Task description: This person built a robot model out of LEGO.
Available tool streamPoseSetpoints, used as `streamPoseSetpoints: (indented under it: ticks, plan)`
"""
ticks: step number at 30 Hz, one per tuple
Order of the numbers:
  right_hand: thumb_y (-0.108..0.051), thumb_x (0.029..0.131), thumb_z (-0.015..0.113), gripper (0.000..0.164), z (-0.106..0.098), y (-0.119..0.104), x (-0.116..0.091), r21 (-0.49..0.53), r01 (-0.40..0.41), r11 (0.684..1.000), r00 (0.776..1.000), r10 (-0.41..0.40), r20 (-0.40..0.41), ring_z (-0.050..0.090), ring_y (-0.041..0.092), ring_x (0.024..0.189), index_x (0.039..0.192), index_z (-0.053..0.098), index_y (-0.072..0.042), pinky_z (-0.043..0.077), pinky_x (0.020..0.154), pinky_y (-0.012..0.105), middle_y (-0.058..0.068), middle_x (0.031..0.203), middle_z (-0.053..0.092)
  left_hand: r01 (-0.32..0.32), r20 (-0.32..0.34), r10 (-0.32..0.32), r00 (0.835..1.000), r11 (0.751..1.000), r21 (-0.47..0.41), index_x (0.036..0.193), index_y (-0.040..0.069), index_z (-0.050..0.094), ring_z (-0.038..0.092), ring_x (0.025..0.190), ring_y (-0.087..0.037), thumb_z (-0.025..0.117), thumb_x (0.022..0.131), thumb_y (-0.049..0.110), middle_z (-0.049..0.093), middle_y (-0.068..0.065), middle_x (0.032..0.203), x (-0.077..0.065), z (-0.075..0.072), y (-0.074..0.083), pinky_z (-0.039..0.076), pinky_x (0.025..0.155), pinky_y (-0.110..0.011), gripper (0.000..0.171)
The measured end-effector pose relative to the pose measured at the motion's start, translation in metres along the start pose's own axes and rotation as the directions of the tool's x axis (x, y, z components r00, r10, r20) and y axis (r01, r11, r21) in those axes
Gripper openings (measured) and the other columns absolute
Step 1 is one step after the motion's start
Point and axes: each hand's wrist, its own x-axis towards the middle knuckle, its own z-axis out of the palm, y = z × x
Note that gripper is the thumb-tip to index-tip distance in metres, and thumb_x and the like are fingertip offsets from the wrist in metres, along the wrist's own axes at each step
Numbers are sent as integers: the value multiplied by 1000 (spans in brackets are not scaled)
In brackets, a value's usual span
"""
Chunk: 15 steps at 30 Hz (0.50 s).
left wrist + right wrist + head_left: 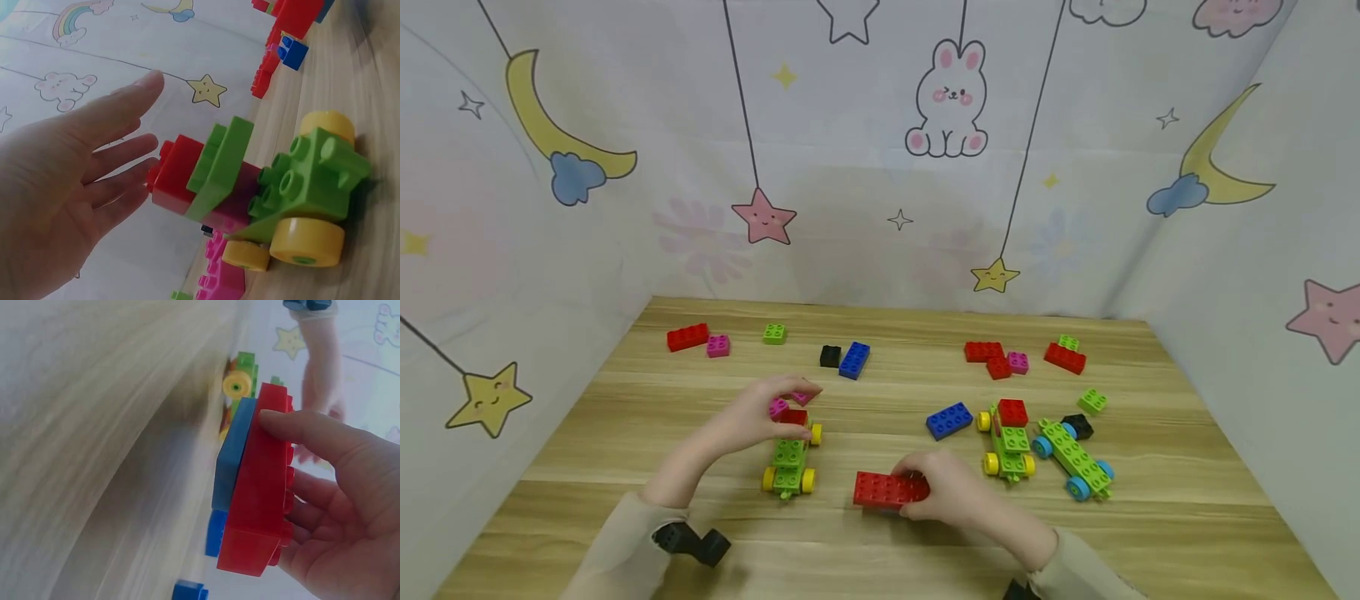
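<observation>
A toy car of green bricks with yellow wheels [789, 454] stands left of centre, with a red brick [178, 172] on it. My left hand [748, 423] is over the car. Its fingers are loosely bent near the red brick, with the thumb apart from it; whether a fingertip touches cannot be told. Between thumb and fingers, my right hand [951, 490] grips a long red brick [880, 490], a little above the table. Against the underside of that brick is a blue brick [234, 462], best seen in the right wrist view.
To the right stand another yellow-wheeled car [1013, 440] and a green car base with blue wheels [1077, 460]. A blue brick [949, 421] lies left of them. Pink bricks [778, 408] sit behind the left car. Several loose bricks lie along the back, before a printed cloth [865, 167].
</observation>
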Motion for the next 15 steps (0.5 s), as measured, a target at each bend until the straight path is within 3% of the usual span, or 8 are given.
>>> streamPoseSetpoints:
  ticks: [7, 15]
  plan:
    - [-18, 77, 82, 35, -4, 5, 3, 20, 5, 1000, 1000, -5, -8, 64, 12, 97, 110, 72, -8, 52, 81, 27, 3, 108, 72, 23, 85, -22, 996, 1000, -15, 126, -4, 60, 60, 114, -37, 80, 81, 19, 64, -19, 126, -3, 1, -16, 51, 94, -52, 55]
    - [-18, 77, 83, 35, -7, 7, 4, 33, 9, 999, 1000, -8, -27, 64, 14, 98, 109, 73, -8, 53, 82, 29, 3, 108, 73, 88, 102, -80, 992, 994, -68, 128, -2, 61, 59, 118, -33, 77, 85, 23, 64, -15, 128, -5, 7, -25, 50, 97, -50, 53]
